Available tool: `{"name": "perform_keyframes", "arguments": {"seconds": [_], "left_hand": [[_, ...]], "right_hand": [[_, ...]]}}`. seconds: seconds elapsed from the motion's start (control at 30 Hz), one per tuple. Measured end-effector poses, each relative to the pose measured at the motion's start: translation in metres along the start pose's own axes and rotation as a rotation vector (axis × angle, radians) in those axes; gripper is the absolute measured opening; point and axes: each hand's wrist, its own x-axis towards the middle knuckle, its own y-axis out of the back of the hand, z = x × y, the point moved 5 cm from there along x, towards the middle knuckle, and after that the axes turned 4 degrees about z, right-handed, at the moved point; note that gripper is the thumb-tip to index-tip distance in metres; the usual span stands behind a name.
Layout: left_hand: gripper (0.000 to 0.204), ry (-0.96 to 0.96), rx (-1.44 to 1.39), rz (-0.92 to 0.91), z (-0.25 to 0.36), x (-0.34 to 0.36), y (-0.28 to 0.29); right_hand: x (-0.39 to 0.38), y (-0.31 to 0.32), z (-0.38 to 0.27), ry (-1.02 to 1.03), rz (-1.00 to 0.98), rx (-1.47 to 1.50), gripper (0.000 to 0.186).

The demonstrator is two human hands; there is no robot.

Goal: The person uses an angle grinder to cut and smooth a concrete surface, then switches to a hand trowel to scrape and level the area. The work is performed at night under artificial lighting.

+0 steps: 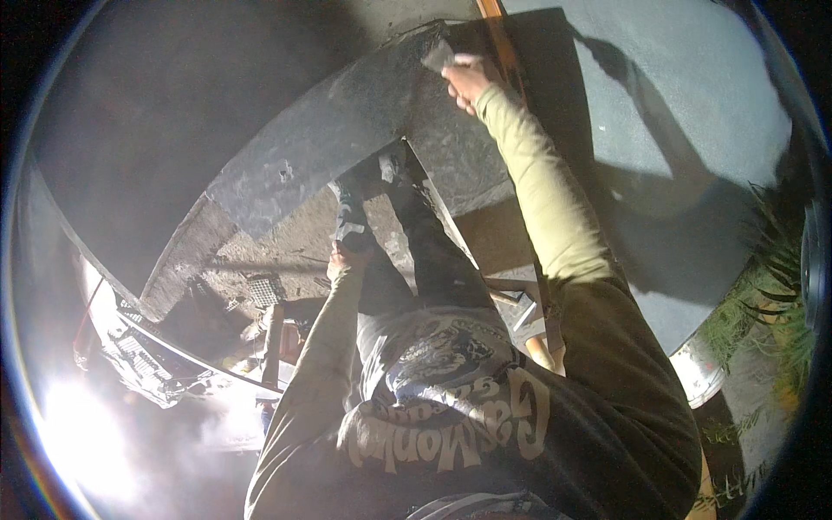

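My right hand (471, 81), arm stretched far forward, is closed round a putty knife (439, 57). Its flat blade lies at or close to the upper end of a curved dark grey band of surface (347, 113); I cannot tell whether it touches. Lower down and to the left, my left hand (347, 258) is closed in front of my legs. A small pale object (348, 231) shows just past its fingers, too blurred for its kind to be told.
An orange-brown wooden strip (500, 39) runs beside my right hand, with a pale grey panel (693, 78) to its right. Wooden pieces (539, 351) lie by my legs. Green plants (767, 303) stand at far right. A bright lamp (82, 442) glares at lower left.
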Motion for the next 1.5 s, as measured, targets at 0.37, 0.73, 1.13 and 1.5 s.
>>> {"name": "perform_keyframes", "arguments": {"seconds": [0.37,0.73,1.13,1.5], "left_hand": [[0.11,-0.017,-0.064,0.042,-0.012,0.005,-0.015],[0.109,0.001,-0.075,0.04,-0.019,-0.001,-0.019],[0.108,0.011,-0.143,0.007,-0.029,-0.001,-0.025],[0.108,0.026,-0.123,-0.008,-0.033,0.005,-0.037]], "right_hand": [[0.018,0.006,0.003,-0.015,-0.002,-0.008,0.028],[-0.004,-0.014,0.042,0.018,0.04,0.001,0.016],[-0.023,-0.022,0.07,0.069,-0.016,-0.066,0.024],[0.036,0.035,-0.017,0.222,0.013,-0.596,0.045]]}}
